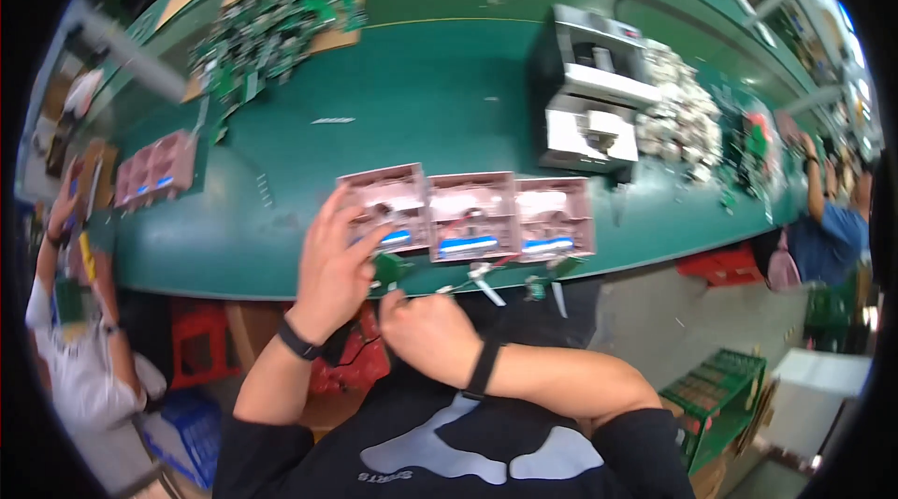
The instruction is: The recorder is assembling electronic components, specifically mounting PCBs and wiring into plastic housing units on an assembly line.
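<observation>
Three pink plastic cases stand in a row near the table's front edge: a left one (409,179), a middle one (470,183) and a right one (582,216). Each has a bright blue strip at its front and small parts inside. My left hand (329,263) grips the left case's side, its thumb reaching over the front corner. A small green circuit board (389,269) lies beside that thumb. Just below the board, my right hand (430,335) is closed in a pinch; what it holds is hidden. More boards (535,288) with wires and white strips lie before the other cases.
A black-and-white machine (589,87) stands beyond the cases, with a heap of white parts (687,115) beside it. Circuit boards (281,31) are piled at the far left, another pink case (157,168) nearer. Co-workers sit at both sides.
</observation>
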Motion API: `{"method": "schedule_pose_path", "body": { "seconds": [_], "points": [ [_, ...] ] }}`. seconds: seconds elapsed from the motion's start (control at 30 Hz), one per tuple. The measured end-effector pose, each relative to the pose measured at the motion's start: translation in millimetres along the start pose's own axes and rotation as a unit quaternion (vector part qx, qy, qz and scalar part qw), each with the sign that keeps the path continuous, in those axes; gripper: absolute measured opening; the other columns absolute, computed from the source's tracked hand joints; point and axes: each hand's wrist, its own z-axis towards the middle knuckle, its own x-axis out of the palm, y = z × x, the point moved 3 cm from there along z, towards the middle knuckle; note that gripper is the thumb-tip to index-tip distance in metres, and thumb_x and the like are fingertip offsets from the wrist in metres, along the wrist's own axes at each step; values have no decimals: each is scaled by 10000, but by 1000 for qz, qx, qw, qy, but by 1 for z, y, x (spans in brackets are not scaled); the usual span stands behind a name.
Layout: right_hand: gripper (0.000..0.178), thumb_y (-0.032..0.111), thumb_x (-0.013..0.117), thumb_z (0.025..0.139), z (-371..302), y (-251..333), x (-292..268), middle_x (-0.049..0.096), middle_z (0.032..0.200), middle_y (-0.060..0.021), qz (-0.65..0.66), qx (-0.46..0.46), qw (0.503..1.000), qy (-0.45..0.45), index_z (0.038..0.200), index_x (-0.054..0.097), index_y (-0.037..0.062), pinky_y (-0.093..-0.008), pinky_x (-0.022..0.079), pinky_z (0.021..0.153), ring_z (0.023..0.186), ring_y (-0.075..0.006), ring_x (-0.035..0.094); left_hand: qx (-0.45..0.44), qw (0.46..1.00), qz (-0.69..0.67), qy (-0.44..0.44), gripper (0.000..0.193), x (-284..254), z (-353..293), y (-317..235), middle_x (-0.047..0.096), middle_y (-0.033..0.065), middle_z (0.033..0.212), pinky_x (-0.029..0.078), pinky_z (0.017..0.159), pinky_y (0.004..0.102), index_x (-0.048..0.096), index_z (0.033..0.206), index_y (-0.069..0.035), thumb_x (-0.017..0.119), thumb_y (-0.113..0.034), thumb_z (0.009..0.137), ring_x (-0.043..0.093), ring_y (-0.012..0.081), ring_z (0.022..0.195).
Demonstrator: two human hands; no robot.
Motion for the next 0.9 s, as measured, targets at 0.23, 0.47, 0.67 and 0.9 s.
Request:
{"method": "schedule_pose_path", "body": {
  "seconds": [0.23,0.47,0.67,0.9],
  "points": [
    [143,153,704,873,-32,-24,-61,648,672,-80,124,-80,989,1,885,704,11,-334,530,494,573,-205,696,-8,1000,24,18,592,-10,5,-9,564,151,1323,422,1130,529,773,1171,-136,639,94,643,414,413,1485],
    [131,90,721,941,-127,-273,-113,738,846,-145,74,383,863,-321,1052,720,20,-363,551,628,675,-260,709,-34,999,9,38,589,-11,2,-13,536,165,1396,415,1143,520,766,1171,-100,606,135,655,375,427,1514],
    [177,94,717,935,-217,-403,-115,724,981,-136,-80,427,821,-371,1103,704,38,-390,555,701,706,-259,692,-44,998,20,44,586,-10,9,-20,537,167,1420,411,1154,523,769,1145,-82,597,152,636,378,423,1515],
    [212,126,710,937,-236,-448,-130,727,1071,-149,-125,471,792,-368,1138,696,62,-442,567,785,829,-312,730,-50,994,68,76,607,-12,11,-29,503,170,1495,393,1182,502,741,1150,-69,599,182,616,374,414,1524]
  ]
}}
